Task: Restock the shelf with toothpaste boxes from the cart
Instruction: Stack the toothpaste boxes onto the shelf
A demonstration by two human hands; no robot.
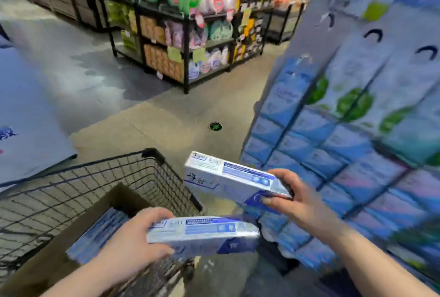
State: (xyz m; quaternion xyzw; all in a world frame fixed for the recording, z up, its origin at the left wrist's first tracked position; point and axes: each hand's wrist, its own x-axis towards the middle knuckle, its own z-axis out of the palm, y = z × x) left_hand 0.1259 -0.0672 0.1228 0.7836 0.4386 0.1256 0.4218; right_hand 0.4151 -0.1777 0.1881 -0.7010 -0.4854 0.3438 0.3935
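Head view: oblong carton [207,230] in left hand [133,244], twin carton [226,175] in right hand [297,197]

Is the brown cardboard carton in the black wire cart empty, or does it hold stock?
Not empty: blurred blue-and-white toothpaste boxes lie inside the brown cardboard carton; how many, cannot tell.

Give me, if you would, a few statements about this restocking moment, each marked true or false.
1. The left hand grips a toothpaste box. True.
2. The cart holds nothing. False: a cardboard carton with more boxes sits in it.
3. A second box lies on the shelf. False: the right hand grips it in the air beside the shelf.
4. The shelf carries stacked blue boxes. True.
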